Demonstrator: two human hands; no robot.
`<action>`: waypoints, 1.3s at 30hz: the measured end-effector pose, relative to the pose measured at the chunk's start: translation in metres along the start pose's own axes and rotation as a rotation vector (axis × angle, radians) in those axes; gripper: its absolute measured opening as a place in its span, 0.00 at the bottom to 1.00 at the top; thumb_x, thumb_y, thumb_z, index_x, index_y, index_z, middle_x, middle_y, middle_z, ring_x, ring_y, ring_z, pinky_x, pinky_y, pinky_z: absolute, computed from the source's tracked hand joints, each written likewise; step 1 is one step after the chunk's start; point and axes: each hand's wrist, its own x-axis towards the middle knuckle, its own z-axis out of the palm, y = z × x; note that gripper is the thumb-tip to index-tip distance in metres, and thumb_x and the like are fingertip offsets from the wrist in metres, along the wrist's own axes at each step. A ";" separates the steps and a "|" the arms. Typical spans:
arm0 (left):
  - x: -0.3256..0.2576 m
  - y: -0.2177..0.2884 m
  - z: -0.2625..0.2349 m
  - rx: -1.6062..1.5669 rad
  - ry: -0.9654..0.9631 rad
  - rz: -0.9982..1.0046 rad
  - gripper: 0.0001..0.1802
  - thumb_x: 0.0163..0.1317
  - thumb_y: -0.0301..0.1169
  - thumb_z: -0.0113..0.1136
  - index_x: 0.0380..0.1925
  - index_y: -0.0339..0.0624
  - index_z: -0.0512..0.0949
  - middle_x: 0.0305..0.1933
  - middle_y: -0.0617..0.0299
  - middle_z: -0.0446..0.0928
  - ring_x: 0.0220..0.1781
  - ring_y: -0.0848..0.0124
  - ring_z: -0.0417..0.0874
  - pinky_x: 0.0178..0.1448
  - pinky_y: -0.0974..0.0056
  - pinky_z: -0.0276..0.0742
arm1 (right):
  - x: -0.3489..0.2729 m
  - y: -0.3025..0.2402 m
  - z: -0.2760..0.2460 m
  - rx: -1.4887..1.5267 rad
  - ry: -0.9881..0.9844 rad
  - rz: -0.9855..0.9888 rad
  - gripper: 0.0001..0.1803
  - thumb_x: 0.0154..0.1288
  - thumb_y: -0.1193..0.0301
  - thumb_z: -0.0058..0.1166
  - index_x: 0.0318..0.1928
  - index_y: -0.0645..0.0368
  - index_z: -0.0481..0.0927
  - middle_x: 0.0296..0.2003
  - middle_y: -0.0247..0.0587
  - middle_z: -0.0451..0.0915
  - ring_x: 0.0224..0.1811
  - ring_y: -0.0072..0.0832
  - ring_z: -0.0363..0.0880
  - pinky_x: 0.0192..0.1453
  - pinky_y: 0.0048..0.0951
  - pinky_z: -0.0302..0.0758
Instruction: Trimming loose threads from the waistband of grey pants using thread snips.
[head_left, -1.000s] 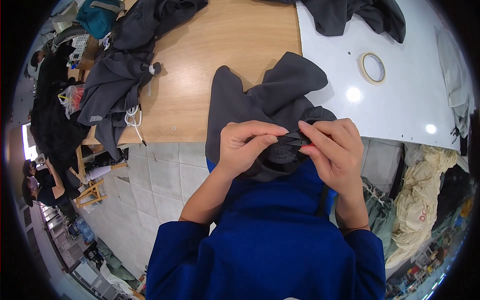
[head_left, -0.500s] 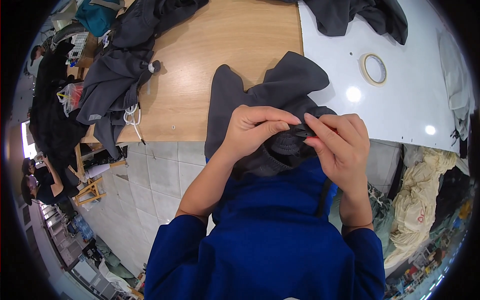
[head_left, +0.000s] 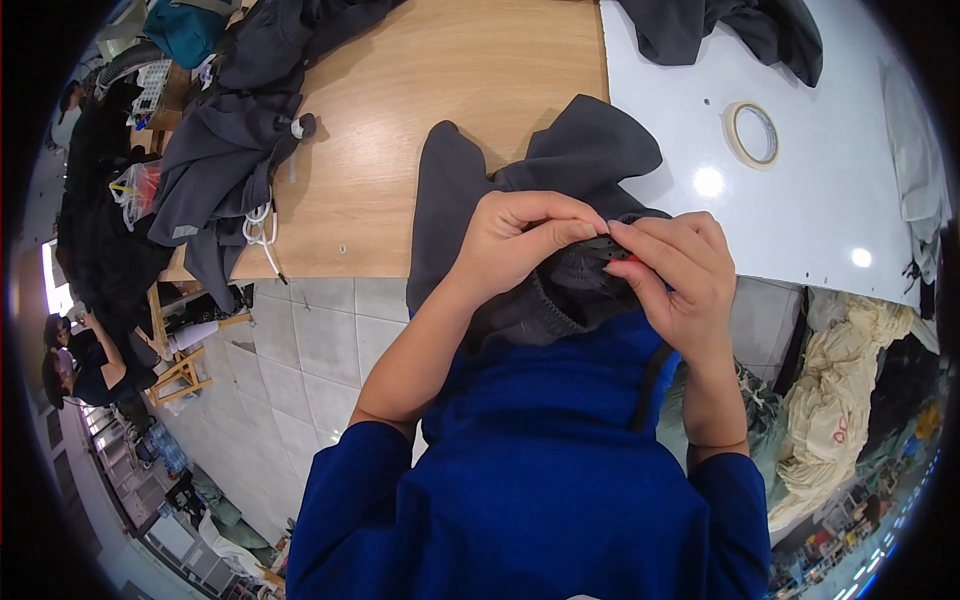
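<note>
A dark grey garment (head_left: 450, 190) lies across the table's front edge and hangs down against my blue top. Its gathered, elastic-looking band (head_left: 556, 312) is bunched below my hands. My left hand (head_left: 510, 238) is closed, thumb and forefinger pinching the garment's dark edge. Right beside it, my right hand (head_left: 680, 275) is closed round small thread snips (head_left: 606, 251) with dark blades and a red part. Its fingertips almost meet those of the left hand. Most of the snips is hidden in the palm, and whether a thread lies between the fingers cannot be seen.
A roll of tape (head_left: 751, 135) rests on the white tabletop (head_left: 680, 120), which adjoins a wooden one (head_left: 370, 150). More dark garments (head_left: 225, 150) with a white cord (head_left: 262, 228) lie at left. Cream cloth (head_left: 835, 400) is heaped at lower right. A person (head_left: 95, 360) is at far left.
The snips have turned and slid further behind my fingers, so less of the blades and red part shows. My hands stay close together at the garment, shifted slightly.
</note>
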 end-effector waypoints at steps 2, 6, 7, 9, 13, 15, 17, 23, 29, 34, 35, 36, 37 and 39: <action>0.000 -0.001 0.000 -0.023 0.010 -0.015 0.06 0.62 0.20 0.61 0.37 0.33 0.85 0.38 0.59 0.85 0.41 0.76 0.83 0.49 0.72 0.79 | 0.001 0.003 0.002 0.015 -0.005 0.012 0.20 0.43 0.67 0.71 0.42 0.51 0.87 0.33 0.29 0.83 0.31 0.29 0.73 0.39 0.27 0.69; 0.002 -0.002 -0.001 -0.014 0.019 -0.008 0.05 0.62 0.20 0.61 0.37 0.33 0.84 0.38 0.59 0.85 0.41 0.76 0.83 0.48 0.72 0.79 | 0.003 0.005 0.004 0.030 0.006 0.017 0.18 0.44 0.68 0.71 0.41 0.52 0.88 0.32 0.30 0.83 0.30 0.28 0.72 0.37 0.27 0.70; 0.002 -0.001 -0.001 -0.023 0.016 -0.012 0.05 0.63 0.21 0.61 0.37 0.33 0.84 0.38 0.59 0.85 0.41 0.76 0.83 0.48 0.72 0.79 | 0.004 0.006 0.005 0.024 0.011 0.016 0.18 0.44 0.68 0.71 0.40 0.52 0.88 0.31 0.30 0.83 0.29 0.28 0.72 0.36 0.27 0.70; 0.003 -0.001 0.000 -0.031 0.014 -0.017 0.05 0.63 0.21 0.61 0.37 0.33 0.84 0.38 0.59 0.85 0.41 0.76 0.83 0.48 0.72 0.79 | 0.006 0.006 0.005 0.025 0.016 0.006 0.17 0.44 0.68 0.71 0.40 0.52 0.88 0.31 0.30 0.83 0.29 0.28 0.72 0.36 0.27 0.70; 0.002 -0.001 -0.001 -0.030 0.026 -0.022 0.05 0.64 0.21 0.60 0.36 0.33 0.84 0.38 0.60 0.85 0.41 0.77 0.83 0.48 0.73 0.78 | 0.005 0.007 0.006 0.028 0.009 -0.002 0.16 0.44 0.68 0.71 0.39 0.52 0.88 0.30 0.30 0.82 0.28 0.29 0.72 0.35 0.27 0.70; 0.003 -0.001 -0.001 -0.027 0.029 -0.031 0.05 0.64 0.22 0.60 0.36 0.33 0.85 0.39 0.60 0.85 0.41 0.77 0.82 0.48 0.73 0.78 | 0.004 0.008 0.007 0.034 0.015 0.018 0.16 0.45 0.69 0.71 0.39 0.52 0.88 0.30 0.31 0.83 0.28 0.29 0.72 0.35 0.27 0.70; 0.004 0.000 -0.001 -0.023 0.066 -0.065 0.09 0.65 0.22 0.59 0.44 0.35 0.82 0.38 0.61 0.84 0.41 0.78 0.82 0.49 0.74 0.76 | 0.003 0.010 0.009 0.040 0.023 0.039 0.16 0.45 0.69 0.71 0.40 0.52 0.88 0.31 0.31 0.83 0.29 0.29 0.73 0.35 0.27 0.70; -0.006 0.002 -0.017 -0.025 -0.168 -0.148 0.25 0.60 0.19 0.57 0.59 0.36 0.67 0.47 0.57 0.79 0.50 0.74 0.79 0.56 0.70 0.73 | -0.004 0.019 0.019 0.107 0.039 0.130 0.16 0.49 0.72 0.69 0.42 0.53 0.88 0.33 0.35 0.84 0.33 0.31 0.77 0.38 0.27 0.72; -0.009 0.000 -0.010 0.036 -0.103 -0.011 0.20 0.57 0.19 0.62 0.50 0.37 0.74 0.45 0.61 0.79 0.48 0.74 0.80 0.54 0.70 0.74 | -0.004 0.017 0.015 0.103 0.033 0.139 0.17 0.49 0.72 0.69 0.43 0.54 0.87 0.34 0.36 0.84 0.34 0.32 0.77 0.39 0.29 0.73; -0.010 -0.012 -0.010 0.392 0.151 0.119 0.06 0.57 0.23 0.68 0.35 0.38 0.81 0.34 0.61 0.84 0.37 0.75 0.85 0.43 0.72 0.78 | -0.004 0.016 0.015 0.113 0.007 0.117 0.17 0.49 0.72 0.69 0.43 0.54 0.87 0.34 0.36 0.84 0.34 0.32 0.77 0.40 0.29 0.73; -0.010 -0.013 -0.011 0.392 0.150 0.119 0.06 0.57 0.23 0.68 0.35 0.38 0.81 0.34 0.61 0.84 0.37 0.75 0.85 0.43 0.72 0.78 | -0.005 0.016 0.016 0.113 0.008 0.117 0.17 0.49 0.72 0.69 0.43 0.54 0.87 0.34 0.36 0.84 0.34 0.32 0.77 0.40 0.29 0.73; -0.012 -0.015 -0.012 0.481 0.188 0.111 0.08 0.57 0.24 0.68 0.36 0.38 0.81 0.35 0.60 0.84 0.38 0.74 0.85 0.43 0.72 0.78 | -0.005 0.017 0.018 0.118 0.010 0.116 0.17 0.49 0.72 0.69 0.43 0.54 0.87 0.34 0.36 0.84 0.34 0.32 0.77 0.40 0.29 0.73; -0.012 -0.015 -0.013 0.570 0.226 0.103 0.09 0.57 0.25 0.68 0.37 0.38 0.81 0.35 0.58 0.85 0.38 0.73 0.86 0.43 0.72 0.78 | -0.005 0.017 0.020 0.123 0.013 0.114 0.17 0.49 0.72 0.69 0.43 0.54 0.87 0.34 0.36 0.84 0.34 0.33 0.77 0.40 0.29 0.73; -0.013 -0.010 -0.014 0.598 0.216 0.018 0.09 0.59 0.22 0.66 0.40 0.37 0.80 0.40 0.56 0.84 0.43 0.75 0.84 0.48 0.72 0.77 | -0.006 0.017 0.023 0.140 0.017 0.132 0.17 0.49 0.73 0.68 0.43 0.54 0.87 0.34 0.37 0.84 0.35 0.33 0.77 0.40 0.29 0.73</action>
